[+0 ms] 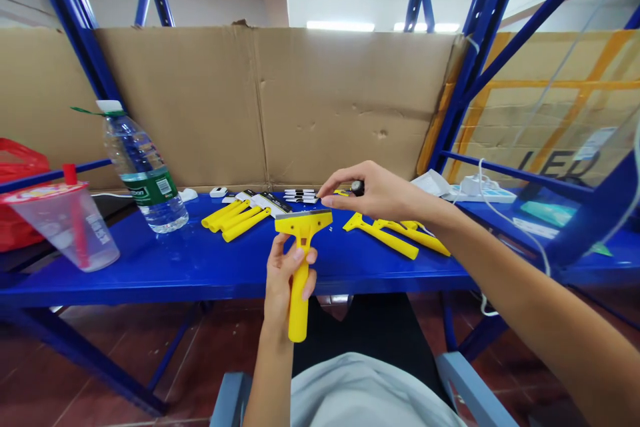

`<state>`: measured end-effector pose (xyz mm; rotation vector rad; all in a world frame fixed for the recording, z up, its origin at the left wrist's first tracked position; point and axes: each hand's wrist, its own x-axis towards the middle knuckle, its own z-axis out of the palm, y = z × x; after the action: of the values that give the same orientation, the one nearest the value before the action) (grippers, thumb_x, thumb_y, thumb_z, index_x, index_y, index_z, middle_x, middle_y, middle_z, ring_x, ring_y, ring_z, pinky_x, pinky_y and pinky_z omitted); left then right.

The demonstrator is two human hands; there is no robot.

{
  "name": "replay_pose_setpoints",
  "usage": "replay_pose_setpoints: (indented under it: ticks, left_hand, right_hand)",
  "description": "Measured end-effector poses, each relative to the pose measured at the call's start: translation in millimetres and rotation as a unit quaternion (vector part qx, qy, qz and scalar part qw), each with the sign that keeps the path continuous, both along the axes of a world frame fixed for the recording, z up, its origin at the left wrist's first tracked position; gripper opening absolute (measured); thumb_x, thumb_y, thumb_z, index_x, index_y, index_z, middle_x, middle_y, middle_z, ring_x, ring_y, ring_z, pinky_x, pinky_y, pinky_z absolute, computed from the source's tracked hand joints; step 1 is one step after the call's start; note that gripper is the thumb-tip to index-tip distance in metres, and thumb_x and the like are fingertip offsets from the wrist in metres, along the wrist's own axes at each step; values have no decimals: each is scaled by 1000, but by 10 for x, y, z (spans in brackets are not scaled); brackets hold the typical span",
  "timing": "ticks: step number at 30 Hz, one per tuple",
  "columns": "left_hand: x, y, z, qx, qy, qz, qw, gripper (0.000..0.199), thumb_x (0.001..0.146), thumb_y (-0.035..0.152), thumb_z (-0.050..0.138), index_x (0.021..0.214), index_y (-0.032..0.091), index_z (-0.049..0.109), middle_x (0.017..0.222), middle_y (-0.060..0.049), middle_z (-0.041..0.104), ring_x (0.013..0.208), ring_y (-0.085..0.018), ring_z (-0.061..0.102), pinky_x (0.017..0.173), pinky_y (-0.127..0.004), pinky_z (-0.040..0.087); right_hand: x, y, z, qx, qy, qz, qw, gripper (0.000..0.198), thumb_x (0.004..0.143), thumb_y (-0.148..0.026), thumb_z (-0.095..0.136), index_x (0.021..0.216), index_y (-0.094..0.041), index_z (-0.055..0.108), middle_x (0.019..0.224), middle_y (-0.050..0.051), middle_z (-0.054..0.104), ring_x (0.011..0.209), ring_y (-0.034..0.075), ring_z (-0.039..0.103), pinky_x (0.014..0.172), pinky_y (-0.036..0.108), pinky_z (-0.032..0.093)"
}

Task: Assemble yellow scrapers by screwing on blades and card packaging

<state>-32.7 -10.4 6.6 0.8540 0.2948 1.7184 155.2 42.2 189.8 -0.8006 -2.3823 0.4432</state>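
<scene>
My left hand [287,270] is wrapped around the yellow handle of a scraper [299,293], held upright in front of the table edge with its wide head and metal blade edge on top. My right hand [373,190] hovers above the table, thumb and fingers drawn together. A tool with a black rounded end [357,187] shows inside its grip; the rest of it is hidden. Just beyond its fingertips lie small black-and-white packs [300,195]. Under the right forearm lie several yellow scrapers [385,238]. More yellow-handled scrapers [245,223] with black-and-white heads rest at left.
On the blue table [200,273], a water bottle [150,180] and a plastic cup with a red straw [75,227] stand at left. Cardboard [350,100] walls the back. A power strip [483,193] with white cables lies at right, beside blue rack posts [455,113].
</scene>
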Motion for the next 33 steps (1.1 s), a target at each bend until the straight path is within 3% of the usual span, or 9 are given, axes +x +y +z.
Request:
replay_pose_setpoints:
  ticks: [2, 5, 11, 22, 28, 33]
  left_hand:
    - [-2, 25, -19, -8, -68, -50, 996, 38, 90, 24, 85, 123, 32, 69, 110, -3, 67, 79, -9, 63, 36, -4, 34]
    - [13, 49, -55, -13, -92, -91, 992, 36, 90, 24, 84, 123, 34, 70, 117, -3, 63, 80, -8, 57, 37, -2, 31]
    - [42, 72, -124, 2, -85, -98, 992, 34, 91, 26, 84, 122, 36, 73, 119, -4, 62, 80, -9, 54, 36, -2, 30]
    - [-21, 140, -205, -11, -87, -101, 991, 38, 85, 23, 86, 120, 34, 74, 112, -4, 61, 73, -9, 50, 32, -2, 22]
    - [-11, 106, -151, -5, -82, -94, 992, 36, 83, 25, 85, 116, 34, 76, 112, -4, 60, 67, -8, 44, 31, -3, 13]
    - [-27, 115, -163, -4, -82, -90, 993, 36, 84, 24, 84, 117, 35, 76, 114, -4, 61, 68, -9, 43, 31, -3, 16]
  right_hand:
    - [21, -10, -18, 3, -14, 11, 1000, 30, 93, -47, 78, 106, -21, 87, 112, 9, 85, 104, 27, 76, 95, 36, 56]
    - [32, -27, -81, 7, -19, 13, 1000, 27, 95, -45, 76, 106, -23, 87, 113, 8, 86, 104, 27, 77, 96, 37, 56]
    - [42, -8, -174, 10, -15, 22, 1000, 23, 95, -40, 76, 104, -22, 88, 107, 7, 86, 99, 25, 77, 91, 35, 56]
    - [37, 51, -175, -41, 7, 34, 999, 30, 91, -48, 81, 97, -20, 89, 98, 8, 85, 93, 24, 74, 86, 34, 54]
    - [32, 44, -166, -89, 11, 20, 996, 43, 88, -58, 83, 99, -17, 88, 81, 6, 77, 67, 16, 63, 61, 29, 46]
    - [34, 86, -195, -126, 9, 21, 992, 45, 88, -59, 84, 102, -17, 88, 74, 2, 73, 54, 10, 51, 50, 25, 36]
